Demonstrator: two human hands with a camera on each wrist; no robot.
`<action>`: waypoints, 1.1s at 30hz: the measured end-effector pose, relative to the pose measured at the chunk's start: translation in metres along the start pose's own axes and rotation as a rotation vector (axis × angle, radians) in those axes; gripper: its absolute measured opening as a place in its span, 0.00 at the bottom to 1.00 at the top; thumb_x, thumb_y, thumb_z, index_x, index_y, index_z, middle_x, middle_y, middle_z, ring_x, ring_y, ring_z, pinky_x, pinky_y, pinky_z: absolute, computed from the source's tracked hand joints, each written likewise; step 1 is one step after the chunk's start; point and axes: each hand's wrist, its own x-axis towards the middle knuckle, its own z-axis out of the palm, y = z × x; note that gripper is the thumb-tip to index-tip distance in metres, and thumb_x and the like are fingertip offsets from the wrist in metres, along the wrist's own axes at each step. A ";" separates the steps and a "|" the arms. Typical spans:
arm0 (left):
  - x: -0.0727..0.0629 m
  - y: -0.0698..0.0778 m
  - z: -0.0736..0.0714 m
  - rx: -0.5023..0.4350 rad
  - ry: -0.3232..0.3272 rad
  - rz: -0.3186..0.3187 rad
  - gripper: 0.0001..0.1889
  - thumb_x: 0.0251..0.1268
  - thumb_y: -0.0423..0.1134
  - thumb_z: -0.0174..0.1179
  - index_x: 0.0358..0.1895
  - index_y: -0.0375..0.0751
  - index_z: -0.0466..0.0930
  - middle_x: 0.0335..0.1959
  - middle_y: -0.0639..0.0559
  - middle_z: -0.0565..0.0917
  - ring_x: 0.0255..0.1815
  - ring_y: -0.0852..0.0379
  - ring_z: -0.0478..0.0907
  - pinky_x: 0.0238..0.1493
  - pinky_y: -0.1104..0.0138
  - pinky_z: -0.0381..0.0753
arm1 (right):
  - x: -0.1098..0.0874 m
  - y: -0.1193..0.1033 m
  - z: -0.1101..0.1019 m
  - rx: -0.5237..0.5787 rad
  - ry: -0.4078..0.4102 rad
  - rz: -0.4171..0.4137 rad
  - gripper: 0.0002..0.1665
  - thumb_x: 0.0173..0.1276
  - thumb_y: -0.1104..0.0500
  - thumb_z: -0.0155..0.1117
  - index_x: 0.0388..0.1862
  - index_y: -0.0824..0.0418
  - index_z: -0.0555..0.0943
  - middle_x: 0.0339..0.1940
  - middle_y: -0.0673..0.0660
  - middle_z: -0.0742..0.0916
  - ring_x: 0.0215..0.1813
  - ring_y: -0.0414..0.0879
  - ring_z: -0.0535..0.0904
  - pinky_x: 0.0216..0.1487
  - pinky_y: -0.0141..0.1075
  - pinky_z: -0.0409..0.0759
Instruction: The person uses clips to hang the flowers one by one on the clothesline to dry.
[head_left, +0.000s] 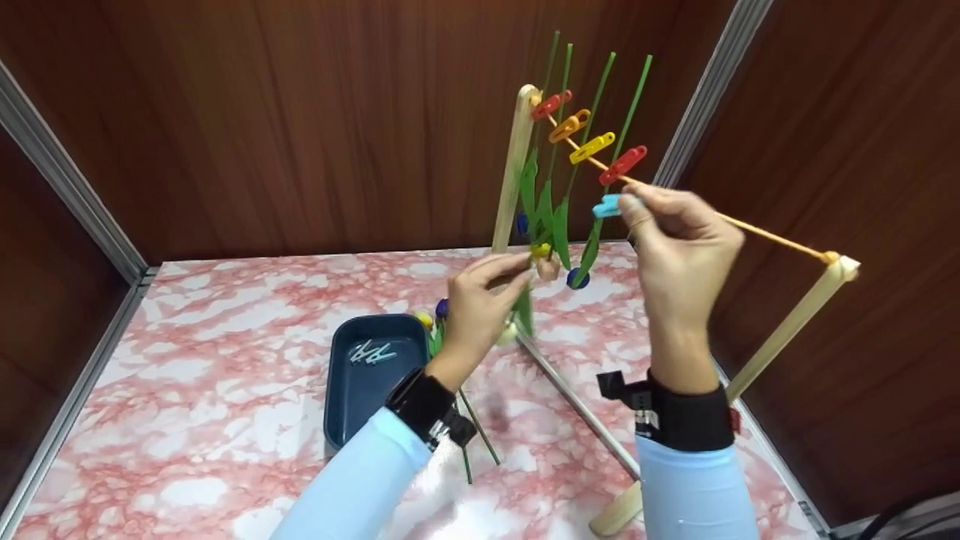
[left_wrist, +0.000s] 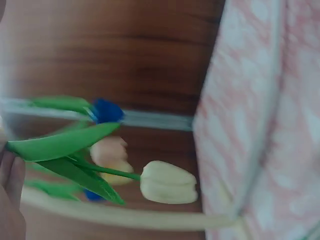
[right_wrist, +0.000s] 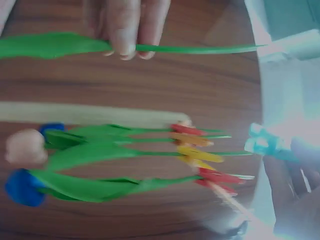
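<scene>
My left hand [head_left: 484, 300] pinches the stem of an artificial white tulip [left_wrist: 169, 182], whose bloom hangs downward with green leaves above it. My right hand [head_left: 679, 240] holds a light blue clothespin [head_left: 607, 205] between thumb and fingers, close to an orange rod [head_left: 772, 238]. Along that rod, red [head_left: 623, 165], yellow [head_left: 592, 148] and orange [head_left: 570, 126] clothespins, plus another red clothespin [head_left: 551, 105] by the post, grip the stems of upside-down tulips. Their blooms include a blue tulip [head_left: 577, 278] and a pinkish tulip [head_left: 548, 268]. The wrist views are blurred.
Wooden posts [head_left: 514, 172] hold up the rod's ends, with a pale bar [head_left: 577, 401] low between them. A dark blue tray [head_left: 334, 390] contains a few pale clothespins [head_left: 373, 352]. Beside it lie more tulips, among them a yellow tulip [head_left: 424, 320]. Brown panels enclose the marbled tabletop [head_left: 187, 420].
</scene>
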 end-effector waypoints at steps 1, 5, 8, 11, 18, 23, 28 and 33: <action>0.004 0.006 0.005 -0.005 -0.005 0.006 0.12 0.65 0.30 0.75 0.50 0.33 0.92 0.47 0.43 0.92 0.47 0.52 0.91 0.52 0.67 0.88 | 0.003 -0.006 0.001 -0.012 0.016 -0.009 0.07 0.58 0.79 0.78 0.35 0.77 0.89 0.35 0.61 0.94 0.38 0.46 0.91 0.43 0.30 0.87; 0.021 0.027 0.026 0.012 -0.052 0.001 0.13 0.64 0.34 0.76 0.51 0.36 0.92 0.47 0.45 0.93 0.47 0.56 0.90 0.52 0.71 0.87 | 0.019 -0.019 0.000 -0.042 0.085 -0.044 0.06 0.58 0.78 0.79 0.34 0.76 0.90 0.33 0.61 0.93 0.35 0.45 0.90 0.40 0.30 0.87; 0.030 0.040 0.042 0.009 -0.105 -0.028 0.13 0.65 0.34 0.76 0.52 0.38 0.92 0.48 0.46 0.92 0.47 0.61 0.89 0.51 0.73 0.86 | 0.032 -0.024 -0.002 -0.079 0.131 -0.066 0.06 0.57 0.77 0.80 0.32 0.74 0.90 0.33 0.62 0.93 0.35 0.46 0.91 0.41 0.31 0.88; 0.039 0.047 0.059 0.004 -0.157 -0.061 0.13 0.67 0.33 0.75 0.52 0.37 0.92 0.48 0.46 0.93 0.44 0.64 0.89 0.48 0.76 0.85 | 0.041 -0.030 -0.003 -0.103 0.170 -0.056 0.06 0.56 0.77 0.81 0.31 0.73 0.91 0.32 0.61 0.93 0.34 0.46 0.90 0.39 0.29 0.86; 0.052 0.048 0.088 0.012 -0.220 -0.166 0.12 0.69 0.32 0.73 0.53 0.35 0.91 0.47 0.46 0.93 0.41 0.67 0.88 0.43 0.78 0.84 | 0.055 -0.039 -0.006 -0.308 0.165 0.010 0.04 0.59 0.72 0.82 0.32 0.68 0.93 0.32 0.56 0.93 0.29 0.40 0.87 0.31 0.24 0.79; 0.060 0.048 0.097 0.008 -0.219 -0.200 0.12 0.70 0.32 0.72 0.53 0.36 0.92 0.46 0.46 0.93 0.41 0.68 0.88 0.43 0.79 0.84 | 0.064 -0.039 -0.009 -0.509 0.123 0.045 0.03 0.62 0.66 0.82 0.34 0.62 0.94 0.30 0.49 0.92 0.26 0.35 0.85 0.31 0.23 0.79; 0.068 0.049 0.099 -0.001 -0.206 -0.238 0.12 0.70 0.33 0.72 0.54 0.37 0.92 0.46 0.48 0.93 0.41 0.70 0.87 0.42 0.78 0.84 | 0.073 -0.040 -0.009 -0.646 0.038 0.098 0.02 0.64 0.63 0.80 0.32 0.57 0.95 0.26 0.42 0.90 0.22 0.31 0.83 0.27 0.21 0.77; 0.074 0.049 0.100 -0.018 -0.202 -0.242 0.12 0.71 0.33 0.72 0.54 0.37 0.92 0.47 0.47 0.93 0.42 0.69 0.87 0.43 0.78 0.84 | 0.080 -0.037 -0.010 -0.766 -0.040 0.132 0.02 0.66 0.60 0.79 0.34 0.55 0.96 0.23 0.35 0.87 0.22 0.31 0.78 0.27 0.24 0.73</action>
